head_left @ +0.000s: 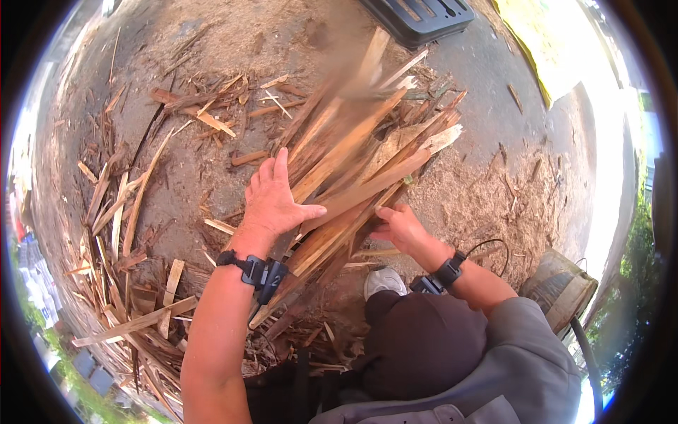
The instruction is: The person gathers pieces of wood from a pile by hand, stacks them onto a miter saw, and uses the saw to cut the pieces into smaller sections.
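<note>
Bundle of split wood, handled from both sides
Left hand spread against it; right hand opposite, perhaps gripping its edge; sawdust right of that grip.

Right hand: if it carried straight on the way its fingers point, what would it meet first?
The right hand would meet the bundle of split wood; its fingertips seem at the edge, though depth is unclear.
</note>
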### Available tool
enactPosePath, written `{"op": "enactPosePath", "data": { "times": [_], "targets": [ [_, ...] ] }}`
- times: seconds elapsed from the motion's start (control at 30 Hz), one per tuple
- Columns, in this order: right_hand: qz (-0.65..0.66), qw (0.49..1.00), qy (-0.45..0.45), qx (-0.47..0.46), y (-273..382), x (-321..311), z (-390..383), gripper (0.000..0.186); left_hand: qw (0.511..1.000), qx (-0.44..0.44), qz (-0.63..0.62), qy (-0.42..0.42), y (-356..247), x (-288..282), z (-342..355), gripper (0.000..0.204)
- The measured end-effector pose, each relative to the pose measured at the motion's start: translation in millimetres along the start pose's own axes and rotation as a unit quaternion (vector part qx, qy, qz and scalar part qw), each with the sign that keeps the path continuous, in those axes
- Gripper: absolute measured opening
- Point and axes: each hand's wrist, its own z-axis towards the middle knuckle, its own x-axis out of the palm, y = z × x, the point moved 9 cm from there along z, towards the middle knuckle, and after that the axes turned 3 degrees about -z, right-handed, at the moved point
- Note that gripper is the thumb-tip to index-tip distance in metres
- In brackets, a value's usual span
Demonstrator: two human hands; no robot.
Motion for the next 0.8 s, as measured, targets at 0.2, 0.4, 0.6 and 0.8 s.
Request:
{"op": "enactPosePath", "data": {
  "times": [0.2,0.4,0.6,0.8],
  "targets": [
    [-0.264,0.929,0.064,-0.252,36,11,34,0.032,0.998,-0.015,-0.029,0.053,12,16,5,0.119],
    [-0.111,0.968,-0.011,-0.226,27,5,4,0.026,0.998,-0.029,-0.003,0.052,8,10,0,0.112],
    [-0.041,0.983,-0.101,-0.151,44,-70,24,0.020,0.998,-0.024,-0.007,0.057,5,11,-4,0.109],
    [-0.174,0.958,-0.148,-0.171,78,-97,65,0.018,0.999,0.004,-0.006,0.034,0,5,-10,0.109]
  ]
}}
